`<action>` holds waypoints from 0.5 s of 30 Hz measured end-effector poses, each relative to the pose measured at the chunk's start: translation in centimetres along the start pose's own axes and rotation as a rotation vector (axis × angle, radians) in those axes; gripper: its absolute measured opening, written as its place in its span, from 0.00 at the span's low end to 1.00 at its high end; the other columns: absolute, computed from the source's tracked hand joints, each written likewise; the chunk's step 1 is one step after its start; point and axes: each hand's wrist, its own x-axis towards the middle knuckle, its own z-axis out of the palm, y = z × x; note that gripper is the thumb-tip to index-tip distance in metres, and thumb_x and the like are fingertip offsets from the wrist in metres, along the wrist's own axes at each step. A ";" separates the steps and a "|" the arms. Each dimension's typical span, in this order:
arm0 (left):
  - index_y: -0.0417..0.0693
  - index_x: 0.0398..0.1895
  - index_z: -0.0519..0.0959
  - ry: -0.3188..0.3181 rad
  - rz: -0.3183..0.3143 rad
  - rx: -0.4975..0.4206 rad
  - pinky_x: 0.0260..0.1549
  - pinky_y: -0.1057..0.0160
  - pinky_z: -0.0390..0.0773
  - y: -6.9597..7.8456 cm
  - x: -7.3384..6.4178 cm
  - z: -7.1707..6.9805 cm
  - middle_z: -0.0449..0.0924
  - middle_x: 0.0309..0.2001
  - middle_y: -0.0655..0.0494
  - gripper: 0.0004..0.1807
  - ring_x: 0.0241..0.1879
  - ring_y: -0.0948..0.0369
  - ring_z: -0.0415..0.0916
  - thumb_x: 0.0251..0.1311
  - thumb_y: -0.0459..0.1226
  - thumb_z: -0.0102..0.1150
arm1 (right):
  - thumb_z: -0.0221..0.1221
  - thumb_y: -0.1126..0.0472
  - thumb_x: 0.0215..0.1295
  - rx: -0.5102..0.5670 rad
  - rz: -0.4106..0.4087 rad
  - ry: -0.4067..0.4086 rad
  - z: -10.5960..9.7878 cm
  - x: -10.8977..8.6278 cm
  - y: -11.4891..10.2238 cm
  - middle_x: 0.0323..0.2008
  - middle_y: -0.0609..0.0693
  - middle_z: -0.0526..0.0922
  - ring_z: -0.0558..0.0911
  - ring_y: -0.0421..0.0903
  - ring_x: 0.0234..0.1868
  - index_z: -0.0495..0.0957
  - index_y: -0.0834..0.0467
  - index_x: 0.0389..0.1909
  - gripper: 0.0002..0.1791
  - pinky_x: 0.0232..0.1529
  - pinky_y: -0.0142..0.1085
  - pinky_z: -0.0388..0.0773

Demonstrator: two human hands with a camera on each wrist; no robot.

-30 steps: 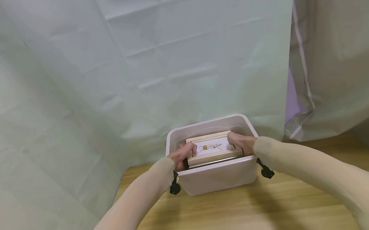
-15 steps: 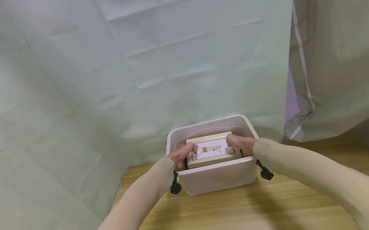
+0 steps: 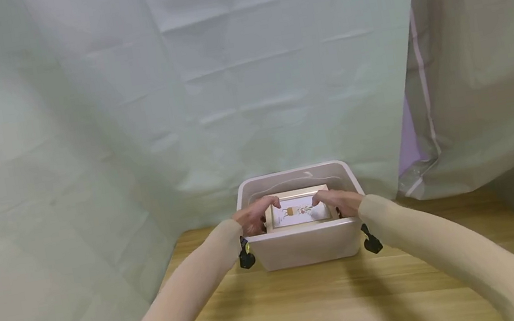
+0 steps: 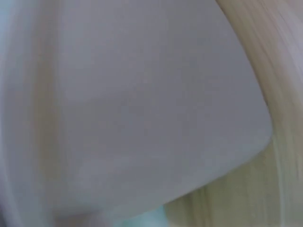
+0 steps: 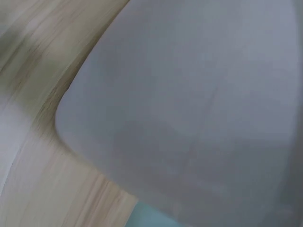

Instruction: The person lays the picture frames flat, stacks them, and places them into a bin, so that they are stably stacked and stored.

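A light wooden picture frame (image 3: 299,210) lies face up inside the pale plastic bin (image 3: 308,248) in the head view. Its white picture shows a tan potted plant. My left hand (image 3: 252,217) holds the frame's left side, the thumb stretched over the picture's edge. On the opposite side my right hand (image 3: 341,202) holds it likewise, its thumb reaching over the border. The other fingers go down between frame and bin wall and are mostly hidden. Both wrist views show only the bin's outer wall (image 4: 161,104), without the hands.
The bin stands on a wood-grain table (image 3: 305,304) near its back edge. Pale sheeting (image 3: 245,84) hangs right behind it and along the left. A greyish sheet (image 3: 489,62) hangs on the right.
The picture frame has sunk lower in the bin, its front edge now behind the rim. Both thumbs reach farther inward over it. The head view has shifted slightly.
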 end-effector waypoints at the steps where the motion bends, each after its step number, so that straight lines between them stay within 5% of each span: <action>1: 0.40 0.87 0.46 -0.007 0.011 0.010 0.83 0.34 0.62 0.3 -0.5 -0.1 0.48 0.86 0.26 0.52 0.84 0.31 0.54 0.65 0.50 0.54 | 0.55 0.52 0.70 -0.010 -0.014 0.007 -0.2 -0.3 -0.1 0.89 0.66 0.38 0.47 0.67 0.88 0.43 0.66 0.86 0.51 0.89 0.63 0.50; 7: 0.46 0.90 0.43 0.024 0.166 0.071 0.77 0.24 0.65 1.7 -3.6 -0.3 0.36 0.91 0.41 0.52 0.87 0.31 0.43 0.69 0.52 0.55 | 0.58 0.50 0.73 0.026 -0.067 0.030 -1.4 -2.5 -1.2 0.90 0.65 0.38 0.47 0.69 0.88 0.39 0.64 0.88 0.54 0.88 0.64 0.51; 8: 0.46 0.90 0.43 0.044 0.195 0.084 0.75 0.24 0.66 1.8 -4.2 -0.2 0.36 0.91 0.43 0.53 0.88 0.32 0.43 0.69 0.51 0.56 | 0.58 0.49 0.73 0.048 -0.075 0.040 -1.5 -2.8 -1.3 0.85 0.70 0.51 0.58 0.70 0.84 0.39 0.64 0.88 0.54 0.87 0.61 0.57; 14: 0.47 0.90 0.46 0.160 0.379 0.226 0.80 0.31 0.65 0.8 -8.3 0.1 0.47 0.89 0.37 0.52 0.87 0.37 0.50 0.70 0.51 0.60 | 0.57 0.46 0.79 0.130 -0.203 0.078 -2.0 -6.9 -1.0 0.84 0.77 0.50 0.60 0.74 0.83 0.24 0.61 0.88 0.59 0.88 0.60 0.57; 15: 0.47 0.89 0.48 0.177 0.416 0.259 0.81 0.31 0.63 0.3 -8.9 0.1 0.48 0.89 0.36 0.51 0.87 0.36 0.51 0.71 0.51 0.60 | 0.56 0.45 0.80 0.132 -0.233 0.076 -2.0 -7.9 -0.7 0.88 0.73 0.38 0.51 0.73 0.87 0.20 0.60 0.87 0.60 0.88 0.63 0.52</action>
